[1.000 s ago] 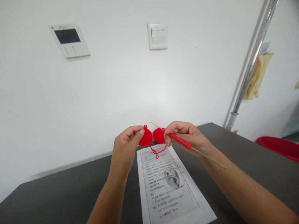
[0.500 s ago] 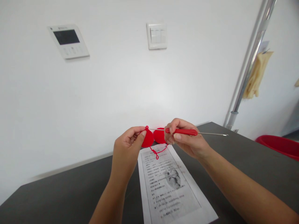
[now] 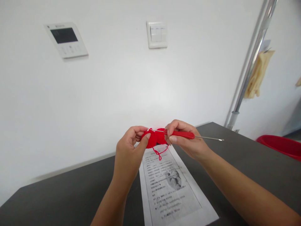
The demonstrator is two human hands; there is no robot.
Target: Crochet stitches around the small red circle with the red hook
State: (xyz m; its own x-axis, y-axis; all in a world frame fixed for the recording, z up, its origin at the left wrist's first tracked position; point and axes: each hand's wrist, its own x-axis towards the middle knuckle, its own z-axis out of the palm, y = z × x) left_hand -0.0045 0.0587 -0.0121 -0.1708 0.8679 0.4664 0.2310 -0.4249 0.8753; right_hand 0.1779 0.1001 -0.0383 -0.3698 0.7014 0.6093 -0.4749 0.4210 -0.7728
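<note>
I watched remotely as the left hand pinched 1 flat, rounded, matte red yarn piece over the dark grey table, near its far edge. The right hand gripped 1 smooth red-handled metal hook, 1 end at the piece's top. Behind showed 1 red yarn ball; below lay 1 white printed paper sheet.

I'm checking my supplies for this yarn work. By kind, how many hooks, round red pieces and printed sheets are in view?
Red-handled hook: 1
Round red pieces: 2
Printed sheet: 1
Total: 4
</note>
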